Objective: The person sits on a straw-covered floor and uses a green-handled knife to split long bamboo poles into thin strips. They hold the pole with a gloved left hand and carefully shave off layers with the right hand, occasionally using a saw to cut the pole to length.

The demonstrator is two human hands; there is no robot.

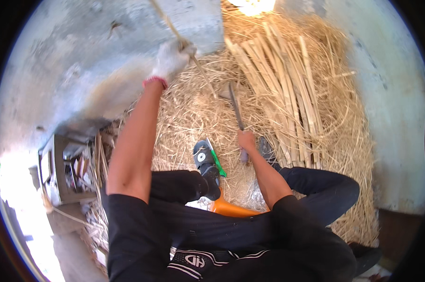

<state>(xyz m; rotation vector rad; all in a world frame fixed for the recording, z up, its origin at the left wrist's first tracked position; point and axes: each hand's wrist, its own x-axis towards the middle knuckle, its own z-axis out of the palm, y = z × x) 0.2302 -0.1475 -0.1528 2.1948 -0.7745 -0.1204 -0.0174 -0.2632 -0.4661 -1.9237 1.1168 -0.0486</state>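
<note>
At upper left, above the shavings [179,129]: one stick [165,19], slanting through the left hand [173,57], upper end cut off by the frame edge, lower end near the knife [236,109]; contact between the two cannot be told. Left hand, one, in a white glove with red cuff, closed around the stick; fingers partly hidden. Right hand [246,140], one, bare, wrapped about the knife's handle, below and to the right of the stick. Knife, one, dark blade, pointing up. Bundle of sticks [287,89], one, right of both hands; overlapping, count uncertain. Sandal [203,154], one clearly visible. Green strip [216,162], one, beside it. Orange object [233,210], one, mostly covered by the legs; kind unclear.
</note>
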